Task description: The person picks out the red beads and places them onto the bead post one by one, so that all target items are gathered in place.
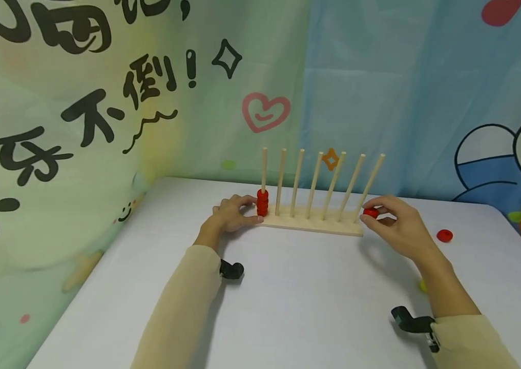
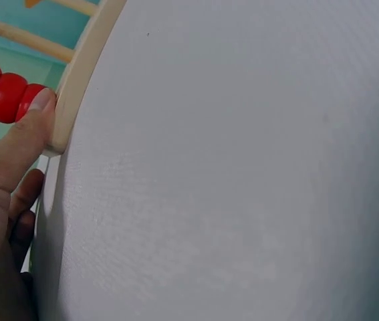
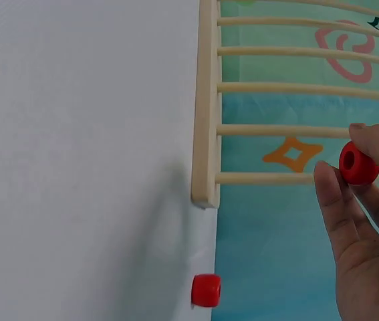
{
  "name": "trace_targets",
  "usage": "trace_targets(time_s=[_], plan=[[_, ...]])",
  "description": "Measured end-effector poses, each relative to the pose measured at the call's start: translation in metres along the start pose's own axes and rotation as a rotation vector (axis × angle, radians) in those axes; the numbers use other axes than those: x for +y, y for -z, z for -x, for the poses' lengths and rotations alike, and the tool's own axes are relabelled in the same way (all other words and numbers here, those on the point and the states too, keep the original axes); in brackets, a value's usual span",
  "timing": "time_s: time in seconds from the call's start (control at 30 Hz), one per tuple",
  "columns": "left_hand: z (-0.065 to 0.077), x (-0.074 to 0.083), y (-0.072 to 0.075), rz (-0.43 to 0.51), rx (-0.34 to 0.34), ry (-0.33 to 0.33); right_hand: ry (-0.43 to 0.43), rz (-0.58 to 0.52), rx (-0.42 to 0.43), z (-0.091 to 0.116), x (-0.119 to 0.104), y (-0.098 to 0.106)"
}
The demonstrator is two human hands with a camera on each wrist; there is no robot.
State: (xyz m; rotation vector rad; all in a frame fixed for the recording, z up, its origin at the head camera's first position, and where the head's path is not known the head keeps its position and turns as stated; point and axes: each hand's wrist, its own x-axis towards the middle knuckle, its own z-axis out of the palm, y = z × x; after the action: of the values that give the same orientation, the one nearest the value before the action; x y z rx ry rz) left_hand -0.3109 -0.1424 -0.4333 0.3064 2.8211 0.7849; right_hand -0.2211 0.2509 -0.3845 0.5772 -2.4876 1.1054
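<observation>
A pale wooden peg stand (image 1: 311, 224) with a row of several upright rods stands across the table. Several red beads (image 1: 262, 203) are stacked on its leftmost rod. My left hand (image 1: 231, 213) grips the stand's left end, the thumb on the base in front of the lowest bead and the fingers around the end. With thumb and fingers my right hand (image 1: 398, 225) pinches another red bead (image 3: 359, 164), held beside the rightmost rod. The hole of that bead shows in the right wrist view. The other rods carry no beads.
A loose red bead (image 1: 444, 236) lies on the white table (image 1: 306, 302) to the right of my right hand. Part of a yellow piece (image 1: 423, 286) shows beside the right forearm, which hides the rest. A printed cloth backdrop (image 1: 361, 92) hangs behind the table.
</observation>
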Motion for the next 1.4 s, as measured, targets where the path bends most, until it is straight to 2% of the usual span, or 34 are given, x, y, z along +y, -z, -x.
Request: trace_targets(time_s=[0.27,0.37,0.7,1.07,1.4], plan=[[0.003,0.001,0.004,-0.014,-0.002,0.015,0.008,-0.056,-0.049,-0.013,-0.041,-0.006],[0.004,0.001,0.003,-0.007,-0.009,0.011,0.022,-0.083,-0.069,-0.016,-0.049,-0.007],[0.001,0.001,-0.001,-0.016,-0.029,-0.003,0.033,-0.177,-0.127,-0.021,-0.052,-0.015],[-0.002,0.001,0.003,-0.011,-0.026,-0.024,0.041,-0.23,-0.125,-0.032,-0.066,-0.025],[0.001,-0.002,0.002,0.001,-0.013,-0.017,0.094,-0.258,-0.121,-0.042,-0.075,-0.038]])
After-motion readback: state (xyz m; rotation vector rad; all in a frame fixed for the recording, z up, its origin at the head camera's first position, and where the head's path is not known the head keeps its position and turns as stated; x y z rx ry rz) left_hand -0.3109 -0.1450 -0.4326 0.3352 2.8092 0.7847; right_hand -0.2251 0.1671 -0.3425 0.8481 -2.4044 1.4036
